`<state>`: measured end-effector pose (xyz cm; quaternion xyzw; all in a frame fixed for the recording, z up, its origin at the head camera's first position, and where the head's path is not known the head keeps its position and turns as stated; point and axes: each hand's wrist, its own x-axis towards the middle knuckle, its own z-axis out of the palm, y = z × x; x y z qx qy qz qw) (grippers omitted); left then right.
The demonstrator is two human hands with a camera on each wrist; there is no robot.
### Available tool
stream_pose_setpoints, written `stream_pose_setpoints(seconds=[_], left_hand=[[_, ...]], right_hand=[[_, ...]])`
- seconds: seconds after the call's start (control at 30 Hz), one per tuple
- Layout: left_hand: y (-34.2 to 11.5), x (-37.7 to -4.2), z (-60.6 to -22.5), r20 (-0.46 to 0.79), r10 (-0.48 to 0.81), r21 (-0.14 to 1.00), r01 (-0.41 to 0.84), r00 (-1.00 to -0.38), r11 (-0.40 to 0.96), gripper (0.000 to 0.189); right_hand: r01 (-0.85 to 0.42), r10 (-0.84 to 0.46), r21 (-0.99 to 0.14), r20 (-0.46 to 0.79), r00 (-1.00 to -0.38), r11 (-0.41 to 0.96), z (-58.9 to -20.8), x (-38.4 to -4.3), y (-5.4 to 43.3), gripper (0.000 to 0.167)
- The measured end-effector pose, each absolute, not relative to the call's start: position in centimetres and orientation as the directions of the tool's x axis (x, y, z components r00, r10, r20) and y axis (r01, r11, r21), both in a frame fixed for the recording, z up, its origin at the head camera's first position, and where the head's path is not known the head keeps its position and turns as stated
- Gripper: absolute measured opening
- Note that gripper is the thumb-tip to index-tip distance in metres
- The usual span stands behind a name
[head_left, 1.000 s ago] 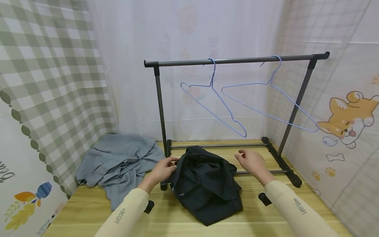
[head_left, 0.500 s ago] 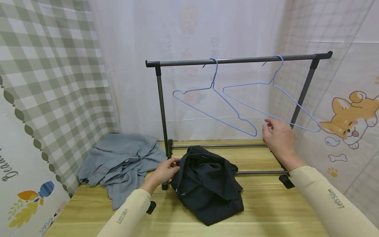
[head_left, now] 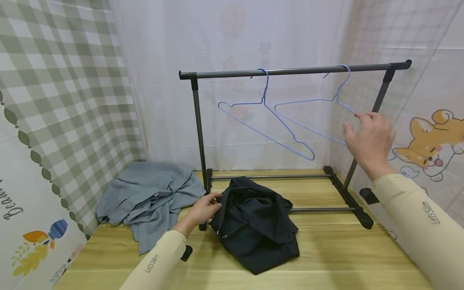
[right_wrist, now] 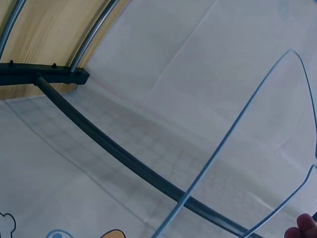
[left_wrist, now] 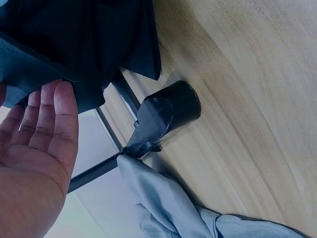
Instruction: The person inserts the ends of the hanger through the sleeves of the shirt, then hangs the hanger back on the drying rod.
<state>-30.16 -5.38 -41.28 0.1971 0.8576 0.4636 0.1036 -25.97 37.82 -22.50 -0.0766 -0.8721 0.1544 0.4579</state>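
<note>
- A crumpled black fabric garment point(head_left: 259, 233) lay on the wood-grain table point(head_left: 337, 257), partly covering the base of the dark metal clothes rack point(head_left: 301, 71).
- Left hand point(head_left: 201, 209): fingers extended, tips touching the garment's left edge.
- Right hand point(head_left: 371, 141): positioned at the rack's right-side blue wire hanger point(head_left: 338, 93), thumb spread from fingers; wire contact could not be confirmed.
- A second blue wire hanger point(head_left: 264, 98) hung to its left.
- A crumpled grey fabric garment point(head_left: 148, 197) lay left of the black one.

"What is covering the person's forearms?"

"A pale cream, close-fitting left sleeve point(head_left: 156, 262) and a matching right sleeve point(head_left: 417, 223)."

"Is anything marking them?"

"Dark "Let'sSlim" lettering point(head_left: 152, 263) is running along each; small black pieces point(head_left: 186, 253) are showing beside the wrists."
</note>
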Motion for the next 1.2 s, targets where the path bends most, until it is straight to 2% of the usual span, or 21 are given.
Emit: stream_pose_setpoints(seconds=[0.1, 0.33, 0.6, 0.7, 1.0, 1.2], left_hand=[[-5.5, -30.2, -41.4, 0.003, 0.434, 0.833, 0.242, -0.901, 0.497, 0.040], [-5.6, -30.5, -41.6, 0.004, 0.439, 0.830, 0.248, -0.899, 0.500, 0.040], [-5.6, -30.5, -41.7, 0.001, 0.445, 0.834, 0.246, -0.896, 0.494, 0.040], [-5.6, -30.4, -41.8, -0.001, 0.442, 0.832, 0.245, -0.897, 0.498, 0.040], [-5.4, -30.3, -41.6, -0.005, 0.439, 0.830, 0.241, -0.898, 0.503, 0.040], [-5.4, -30.3, -41.7, -0.006, 0.441, 0.832, 0.241, -0.897, 0.501, 0.040]], right_hand=[[0.033, 0.287, -0.340, 0.735, -0.614, 0.940, -21.5, -26.4, 38.3, 0.048], [0.108, 0.245, -0.260, 0.578, -0.779, 0.959, -18.8, -27.7, 39.4, 0.064], [0.117, 0.229, -0.281, 0.411, -0.882, 0.952, -17.5, -28.8, 39.9, 0.079], [0.121, 0.231, -0.287, 0.391, -0.891, 0.950, -17.5, -29.1, 39.7, 0.077], [0.110, 0.251, -0.309, 0.463, -0.850, 0.945, -17.3, -29.7, 39.2, 0.056], [0.134, 0.306, -0.364, 0.468, -0.829, 0.922, -17.3, -30.1, 38.7, 0.052]])
